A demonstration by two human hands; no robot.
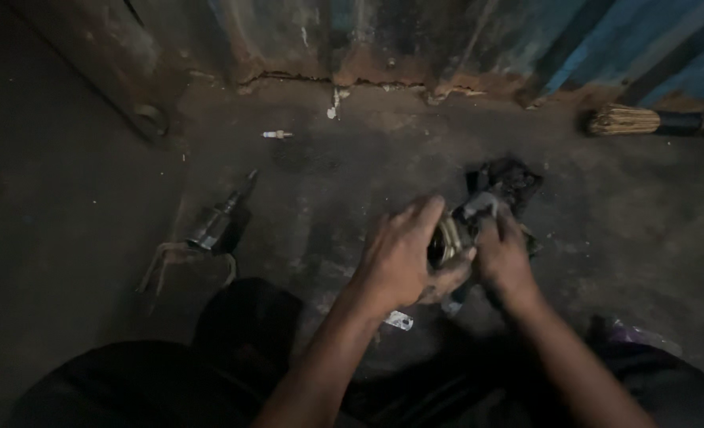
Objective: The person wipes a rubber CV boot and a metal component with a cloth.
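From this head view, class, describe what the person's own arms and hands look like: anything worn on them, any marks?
Both forearms are bare: no sleeves, gloves, watch or rings show. The left hand and right hand look smudged with dark grime, clearest on the left hand's fingers. The dim light hides finer marks.

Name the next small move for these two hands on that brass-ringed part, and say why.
Probably keep wiping: the right hand presses a dark rag against the metal part while the left hand grips it, so turning the part slightly would likely bring an unwiped side to the rag.
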